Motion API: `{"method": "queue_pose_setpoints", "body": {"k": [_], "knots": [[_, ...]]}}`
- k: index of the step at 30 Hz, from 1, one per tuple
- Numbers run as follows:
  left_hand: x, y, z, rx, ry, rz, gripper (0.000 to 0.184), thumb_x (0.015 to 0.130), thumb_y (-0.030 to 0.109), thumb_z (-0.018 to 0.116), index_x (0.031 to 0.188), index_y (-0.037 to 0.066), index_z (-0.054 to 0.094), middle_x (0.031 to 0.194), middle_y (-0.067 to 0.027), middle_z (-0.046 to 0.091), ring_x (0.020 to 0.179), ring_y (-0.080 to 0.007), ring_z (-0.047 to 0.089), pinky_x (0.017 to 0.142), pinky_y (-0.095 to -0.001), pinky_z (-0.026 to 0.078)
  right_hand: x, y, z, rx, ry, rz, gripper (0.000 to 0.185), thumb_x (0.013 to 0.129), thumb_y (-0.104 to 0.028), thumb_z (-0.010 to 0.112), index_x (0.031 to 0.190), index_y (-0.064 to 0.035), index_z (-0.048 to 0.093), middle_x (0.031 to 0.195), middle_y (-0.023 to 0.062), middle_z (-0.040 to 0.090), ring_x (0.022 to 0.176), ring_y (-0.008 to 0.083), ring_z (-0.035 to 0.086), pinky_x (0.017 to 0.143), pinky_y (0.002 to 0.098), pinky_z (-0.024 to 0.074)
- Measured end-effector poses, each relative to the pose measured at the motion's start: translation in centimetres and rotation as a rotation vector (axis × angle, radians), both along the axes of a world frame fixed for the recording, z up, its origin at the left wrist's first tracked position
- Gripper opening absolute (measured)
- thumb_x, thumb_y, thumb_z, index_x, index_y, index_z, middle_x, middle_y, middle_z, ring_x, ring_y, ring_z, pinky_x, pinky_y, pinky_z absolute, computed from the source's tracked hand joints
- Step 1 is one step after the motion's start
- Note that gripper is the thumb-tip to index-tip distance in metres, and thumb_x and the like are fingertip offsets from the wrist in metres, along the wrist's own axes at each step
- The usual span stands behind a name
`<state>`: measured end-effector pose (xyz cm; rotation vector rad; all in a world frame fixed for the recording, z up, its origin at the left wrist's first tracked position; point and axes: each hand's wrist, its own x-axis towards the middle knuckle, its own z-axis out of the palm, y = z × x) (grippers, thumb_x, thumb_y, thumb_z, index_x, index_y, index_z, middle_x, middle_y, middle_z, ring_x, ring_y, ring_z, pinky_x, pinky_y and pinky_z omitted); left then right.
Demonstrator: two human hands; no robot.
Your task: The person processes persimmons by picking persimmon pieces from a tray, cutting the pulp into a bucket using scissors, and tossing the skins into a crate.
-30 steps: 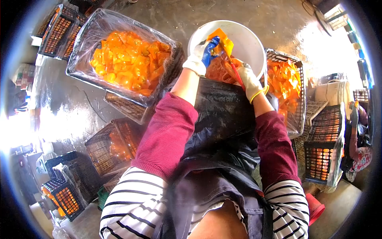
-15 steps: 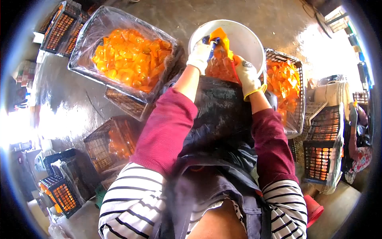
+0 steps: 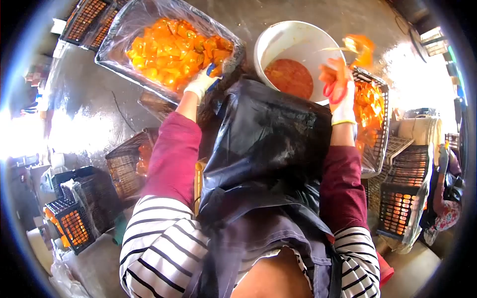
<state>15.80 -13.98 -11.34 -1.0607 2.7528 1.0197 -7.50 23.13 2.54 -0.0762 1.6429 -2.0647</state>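
My left hand (image 3: 202,83), in a white glove with blue fingertips, reaches into the near right corner of a plastic-lined crate (image 3: 112,65). Its fingers are apart and touch the orange bell peppers (image 3: 169,49) heaped there. My right hand (image 3: 340,89), in a white glove stained orange, is raised between the white bucket (image 3: 318,39) and the right crate (image 3: 381,149). Its fingers close around red-handled scissors (image 3: 334,93), whose blades I cannot make out. A motion-blurred orange pepper piece (image 3: 365,48) hangs just beyond that hand. Reddish pulp (image 3: 290,77) lies in the bucket.
Cut orange pepper pieces (image 3: 368,107) fill the right crate. A black plastic apron (image 3: 273,129) covers my lap below the bucket. More black crates (image 3: 405,188) stand at right, others (image 3: 74,223) at left. Another person (image 3: 447,198) is at the far right edge.
My left hand has moved from the bucket to the left crate and let go of the pepper piece. My right hand has swung right with the scissors, and the pepper piece is now beyond the bucket's right rim.
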Motion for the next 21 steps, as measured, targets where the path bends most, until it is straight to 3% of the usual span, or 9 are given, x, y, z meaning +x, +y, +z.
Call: {"method": "queue_pose_setpoints", "body": {"k": [3, 5, 7, 10, 12, 14, 16, 18, 21], "knots": [[-0.8, 3.0, 6.3, -0.081, -0.159, -0.057, 0.070, 0.076, 0.043, 0.068, 0.135, 0.012, 0.045, 0.134, -0.0147, 0.050, 0.124, -0.0319, 0.047, 0.102, -0.0389, 0.038, -1.7, 2.7, -1.5, -0.529, -0.089, -0.253, 0.061, 0.087, -0.050, 0.056, 0.121, 0.0004, 0.049, 0.127, 0.0164, 0.053, 0.112, 0.0282, 0.054, 0.093, 0.0415, 0.0438], [-0.9, 0.2, 2.2, -0.075, -0.067, -0.163, 0.063, 0.076, 0.045, 0.067, 0.129, 0.013, 0.052, 0.125, -0.0147, 0.058, 0.116, -0.0332, 0.054, 0.096, -0.0405, 0.042, -2.6, 4.1, -2.7, -0.815, -0.175, -0.387, 0.064, 0.085, -0.050, 0.057, 0.119, 0.0046, 0.051, 0.129, 0.0170, 0.054, 0.123, 0.0304, 0.048, 0.111, 0.0459, 0.0316], [-1.5, 0.1, 4.0, -0.030, -0.159, -0.221, 0.059, 0.076, 0.047, 0.067, 0.125, 0.014, 0.056, 0.123, -0.0149, 0.059, 0.114, -0.0337, 0.055, 0.094, -0.0407, 0.043, -2.8, 4.6, -2.9, -0.784, -0.178, -0.361, 0.072, 0.084, -0.052, 0.058, 0.127, 0.0051, 0.045, 0.134, 0.0162, 0.050, 0.126, 0.0289, 0.044, 0.110, 0.0446, 0.0317], [-1.2, -1.7, 1.9, 0.242, -0.214, -0.228, 0.060, 0.078, 0.049, 0.067, 0.124, 0.012, 0.057, 0.115, -0.0113, 0.062, 0.104, -0.0258, 0.058, 0.088, -0.0356, 0.044, -1.9, 3.9, -2.1, -0.707, -0.190, -0.328, 0.069, 0.084, -0.052, 0.060, 0.126, 0.0010, 0.046, 0.137, 0.0131, 0.047, 0.126, 0.0272, 0.044, 0.109, 0.0433, 0.0323], [0.2, -0.7, 3.1, 0.546, -0.174, 0.027, 0.061, 0.079, 0.049, 0.066, 0.125, 0.011, 0.056, 0.111, -0.0081, 0.061, 0.099, -0.0177, 0.056, 0.083, -0.0323, 0.044, -2.1, 3.9, -2.6, -0.721, -0.175, -0.239, 0.066, 0.085, -0.051, 0.060, 0.123, 0.0016, 0.048, 0.135, 0.0120, 0.048, 0.125, 0.0279, 0.045, 0.108, 0.0432, 0.0331], [2.8, 0.1, 3.6, 0.388, 0.262, 0.044, 0.056, 0.084, 0.046, 0.065, 0.124, 0.009, 0.056, 0.115, -0.0073, 0.060, 0.105, -0.0177, 0.054, 0.082, -0.0332, 0.046, -1.9, 3.7, -2.8, -0.677, -0.185, -0.186, 0.064, 0.086, -0.050, 0.059, 0.120, 0.0028, 0.050, 0.132, 0.0124, 0.050, 0.122, 0.0288, 0.046, 0.107, 0.0428, 0.0348], [2.9, -0.2, 4.3, 1.178, 0.996, 0.612, 0.045, 0.090, 0.035, 0.061, 0.125, 0.007, 0.053, 0.118, -0.0078, 0.059, 0.110, -0.0217, 0.054, 0.089, -0.0368, 0.049, -1.3, 2.1, -1.5, -0.592, -0.219, -0.143, 0.062, 0.087, -0.049, 0.058, 0.118, 0.0047, 0.050, 0.128, 0.0144, 0.051, 0.120, 0.0298, 0.048, 0.104, 0.0421, 0.0373], [1.9, 0.5, 6.7, 1.167, 1.081, 0.672, 0.036, 0.092, 0.024, 0.060, 0.123, 0.007, 0.053, 0.118, -0.0085, 0.059, 0.110, -0.0241, 0.056, 0.090, -0.0400, 0.052, -1.3, 1.7, -1.6, -0.607, -0.302, -0.056, 0.049, 0.091, -0.038, 0.056, 0.119, 0.0024, 0.052, 0.123, 0.0194, 0.057, 0.116, 0.0291, 0.054, 0.104, 0.0411, 0.0406], [-2.5, 3.1, 10.2, 1.130, 1.059, 0.673, 0.030, 0.091, 0.018, 0.061, 0.118, 0.008, 0.055, 0.113, -0.0082, 0.061, 0.104, -0.0267, 0.060, 0.086, -0.0408, 0.053, 0.3, -0.4, -0.6, -0.280, -0.209, -0.004, 0.048, 0.092, -0.039, 0.055, 0.118, 0.0013, 0.053, 0.118, 0.0195, 0.059, 0.111, 0.0276, 0.057, 0.099, 0.0398, 0.0431]]}}
